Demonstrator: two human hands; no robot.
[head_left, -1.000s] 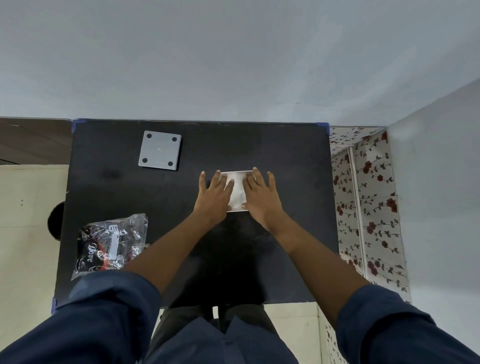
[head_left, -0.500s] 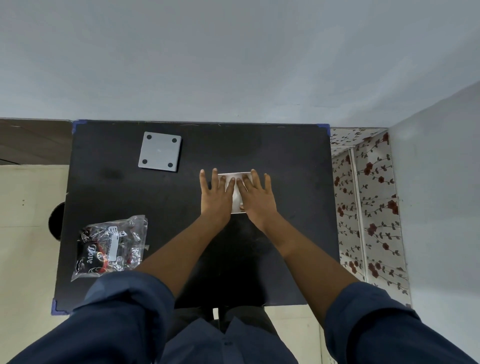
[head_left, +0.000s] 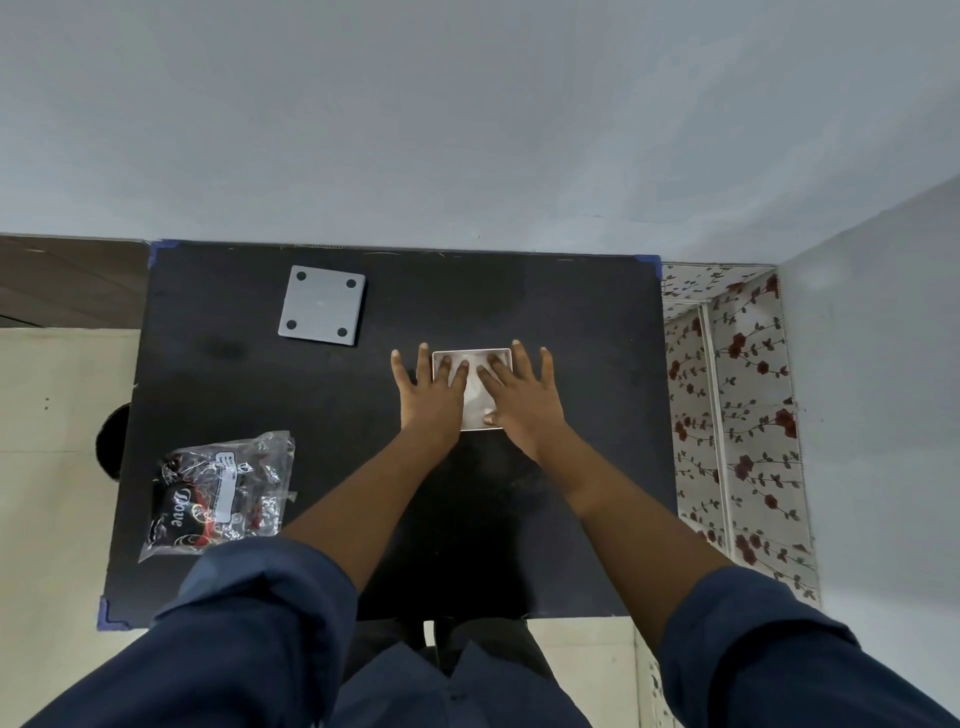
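Observation:
A small white square box (head_left: 475, 402) lies on the black table (head_left: 571, 338), a little right of the middle. My left hand (head_left: 431, 400) lies flat with straight fingers over the box's left part. My right hand (head_left: 522, 402) lies flat over its right part, thumb near the box's near edge. Both hands press down on it; only the strip between them and the far rim of the box show.
A grey square plate (head_left: 322, 305) with four dark dots lies at the table's far left. A clear plastic bag (head_left: 218, 493) holding a dark "Dove" packet sits at the near left. A grey wall bounds the far edge, and a flowered panel (head_left: 737, 415) stands to the right.
Both hands slid slightly apart and toward me across the box, uncovering more of its far rim and middle. The box, plate and bag stayed in place.

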